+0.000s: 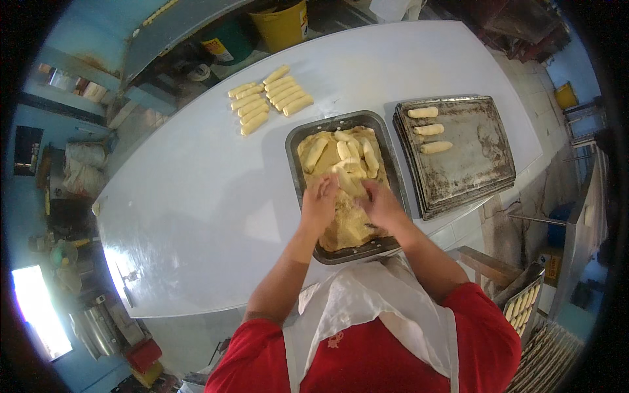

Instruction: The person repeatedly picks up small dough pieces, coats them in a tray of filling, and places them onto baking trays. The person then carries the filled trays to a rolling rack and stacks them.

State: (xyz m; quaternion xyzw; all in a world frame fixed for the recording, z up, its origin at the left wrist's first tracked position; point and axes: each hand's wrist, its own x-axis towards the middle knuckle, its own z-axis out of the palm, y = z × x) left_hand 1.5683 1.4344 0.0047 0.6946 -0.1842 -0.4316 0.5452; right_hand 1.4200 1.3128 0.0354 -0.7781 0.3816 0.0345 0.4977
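Note:
A dark metal roasting pan stands before me, its bottom covered with yellowish crumbs. Several pale dough rolls lie in its far half. My left hand is over the pan's left side, fingers bent at the dough. My right hand is at the right side, its fingers against a blurred dough piece between the two hands. Whether one hand or both hold it, I cannot tell. Right of the pan, three dough rolls lie in a column on the top tray of a stack of worn baking trays.
Two groups of dough rolls lie on the white table at the far left of the pan. A yellow bucket and a green bucket stand beyond the table. At lower right, a tray of rolls sits by a rack.

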